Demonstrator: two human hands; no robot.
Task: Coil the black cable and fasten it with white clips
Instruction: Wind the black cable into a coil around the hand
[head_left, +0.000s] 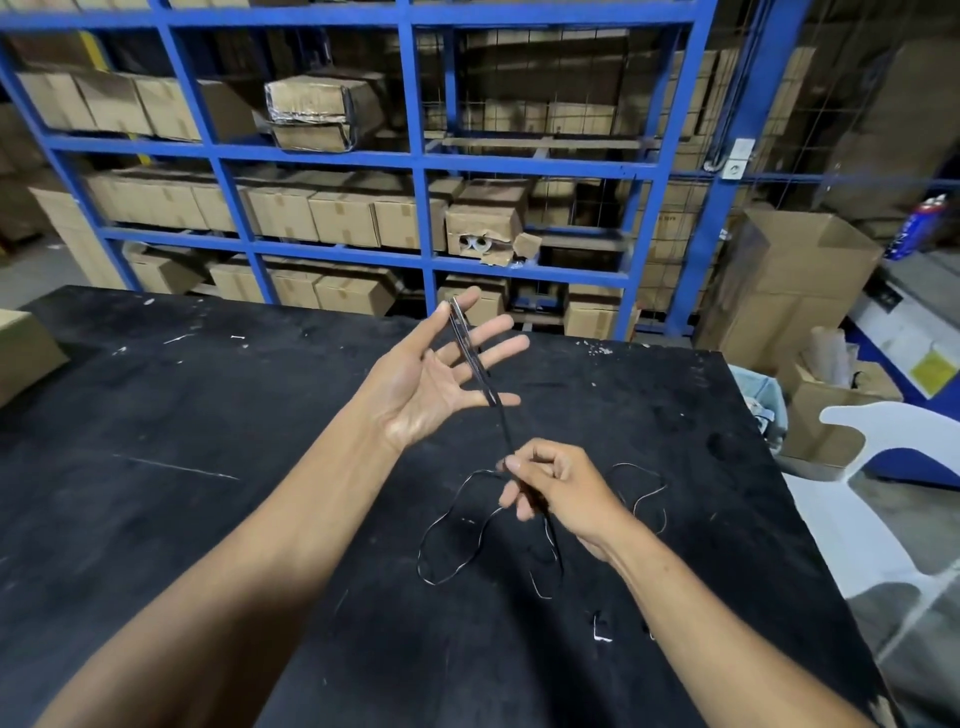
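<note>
Above the black counter (208, 467), the left hand (431, 379) is spread open with the black cable (475, 358) looped over its fingers, while the right hand (550, 488) pinches the cable's strands, the rest trailing loose on the counter.

Blue steel racking (415, 161) stacked with cardboard boxes (343, 218) stands behind a scuffed black worktable (156, 467).

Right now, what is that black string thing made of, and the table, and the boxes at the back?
The black cable looks like thin, glossy plastic-coated wire: it bends in loose loops and glints. The table seems a matte black painted board, scuffed with pale marks. The boxes look like plain brown cardboard, taped.
</note>
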